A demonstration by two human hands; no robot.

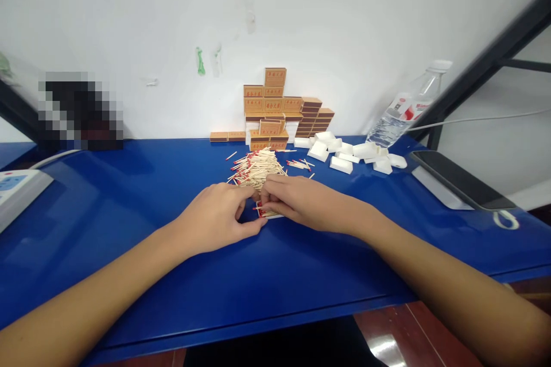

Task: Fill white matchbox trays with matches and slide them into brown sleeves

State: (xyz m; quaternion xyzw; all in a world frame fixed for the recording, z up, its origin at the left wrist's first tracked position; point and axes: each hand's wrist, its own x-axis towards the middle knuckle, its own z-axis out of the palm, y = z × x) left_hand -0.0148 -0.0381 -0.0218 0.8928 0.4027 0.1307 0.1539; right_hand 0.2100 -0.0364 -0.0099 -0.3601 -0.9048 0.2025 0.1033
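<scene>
A small white matchbox tray [272, 217] lies on the blue table in front of me, with red-tipped matches [259, 210] in it. Thumb and fingers of my left hand [219, 215] grip the tray at its left end. My right hand [297, 200] is over the tray, its fingers bent and pinched together at the matches inside; what exactly they hold is hidden. Just beyond both hands rises a heap of loose matches [258, 167], partly covered by my fingers. A smaller bunch of matches [300, 164] lies to its right.
Orange-brown matchboxes [273, 105] are stacked against the wall. Several white trays [341, 164] lie right of them. A water bottle [398, 112] leans at the back right, near a phone [462, 179] on a white stand. At left are a power strip [21, 192] and a blurred dark object [81, 112].
</scene>
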